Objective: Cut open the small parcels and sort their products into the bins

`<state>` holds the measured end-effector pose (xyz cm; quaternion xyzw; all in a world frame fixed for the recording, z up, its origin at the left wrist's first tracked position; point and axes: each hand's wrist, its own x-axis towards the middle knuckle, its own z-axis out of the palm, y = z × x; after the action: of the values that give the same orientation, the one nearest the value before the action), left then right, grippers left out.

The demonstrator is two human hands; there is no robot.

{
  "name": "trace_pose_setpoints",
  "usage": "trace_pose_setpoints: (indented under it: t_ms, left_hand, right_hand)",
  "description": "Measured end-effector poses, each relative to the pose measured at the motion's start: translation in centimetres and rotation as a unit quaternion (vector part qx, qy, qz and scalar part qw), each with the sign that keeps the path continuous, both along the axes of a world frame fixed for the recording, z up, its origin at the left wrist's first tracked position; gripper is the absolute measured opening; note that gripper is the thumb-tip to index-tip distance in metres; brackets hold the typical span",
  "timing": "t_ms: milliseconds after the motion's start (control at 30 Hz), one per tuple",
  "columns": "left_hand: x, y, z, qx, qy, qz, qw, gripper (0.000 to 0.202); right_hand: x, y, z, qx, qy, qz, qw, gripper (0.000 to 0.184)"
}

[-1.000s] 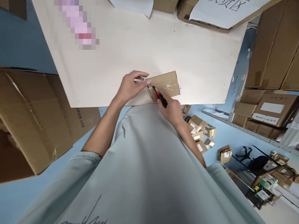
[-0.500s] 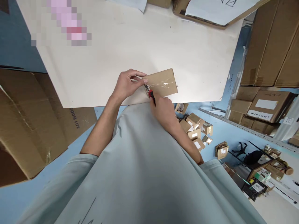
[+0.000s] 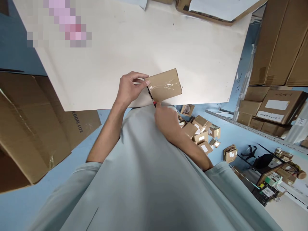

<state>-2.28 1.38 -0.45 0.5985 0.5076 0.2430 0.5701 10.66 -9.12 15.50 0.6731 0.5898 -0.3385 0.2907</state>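
at the near edge of the desk (image 3: 204, 57), close against the person's shirt (image 3: 154, 154), lies a small box (image 3: 165, 91), slightly askew, with shiny clear tape (image 3: 170, 85) across its top. the left hand (image 3: 128, 88) pinches its far left corner, thumb on top. the right hand (image 3: 168, 120) is clenched round a cutter (image 3: 154, 103), whose blade lies along the box's left end; whether it is through the cardboard cannot be told. a carton (image 3: 26, 128) stands left of the desk, and cardboard boxes (image 3: 200, 138) lie on the floor (image 3: 223, 138) to the right.
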Motion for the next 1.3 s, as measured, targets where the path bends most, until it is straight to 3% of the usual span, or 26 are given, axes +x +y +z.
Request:
trace_pose_setpoints:
  t_ms: [133,233,333,433,567,767,1033,1300]
  left_hand:
    - [-0.2,-0.4,0.4,0.013,0.017,-0.008,1.000,0.029]
    - [0.5,-0.7,1.7,0.066,0.049,-0.020,0.996,0.033]
    - [2.8,-1.2,3.2,0.144,0.070,-0.060,0.985,0.037]
    - [6.2,-2.1,3.8,0.196,0.071,-0.135,0.969,0.041]
    - [9.3,-3.5,2.6,0.223,0.078,-0.198,0.951,0.056]
    - [8.5,-3.4,0.6,0.262,0.084,-0.236,0.932,0.053]
    - [7.8,-2.5,0.4,0.285,0.045,-0.286,0.914,0.042]
    - [7.9,-2.7,0.7,0.277,0.042,-0.283,0.917,0.047]
  right_hand:
    - [2.5,-1.4,0.5,0.070,0.045,-0.088,0.993,0.038]
    - [5.9,-2.7,0.1,0.194,0.061,-0.184,0.962,0.042]
    - [9.5,-3.5,-1.0,0.284,0.045,-0.256,0.923,0.046]
    - [11.6,-3.8,-2.1,0.315,0.034,-0.277,0.907,0.045]
    - [11.8,-3.9,-2.8,0.326,0.039,-0.285,0.901,0.042]
    - [10.4,-3.9,-4.1,0.324,0.059,-0.295,0.897,0.035]
    - [9.6,-2.2,-4.8,0.280,0.065,-0.295,0.911,0.033]
    - [10.1,-1.7,-4.4,0.240,0.041,-0.282,0.928,0.031]
